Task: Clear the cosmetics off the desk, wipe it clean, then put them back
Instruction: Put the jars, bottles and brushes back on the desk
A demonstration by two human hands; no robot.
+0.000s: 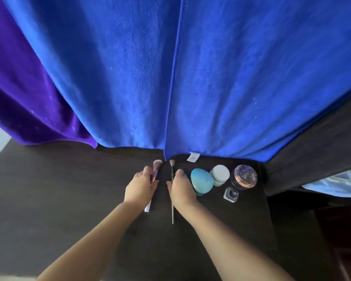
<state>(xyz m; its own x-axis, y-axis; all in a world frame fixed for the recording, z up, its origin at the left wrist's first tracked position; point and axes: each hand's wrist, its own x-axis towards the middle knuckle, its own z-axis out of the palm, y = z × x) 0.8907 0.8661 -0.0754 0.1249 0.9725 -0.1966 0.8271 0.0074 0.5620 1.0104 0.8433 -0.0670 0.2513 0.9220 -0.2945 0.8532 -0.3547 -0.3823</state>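
On the dark desk my left hand lies over a pink makeup brush with a white handle end, fingers curled around it. My right hand rests on a thin green-handled brush that lies lengthwise on the desk, its bristles toward the back. To the right stand a turquoise egg-shaped case, a pale round jar, a glittery lidded jar and a small square glass bottle.
A large blue towel hangs behind the desk down to its back edge, with a purple cloth at the left. A dark piece of furniture stands at the right. The desk's left half is bare.
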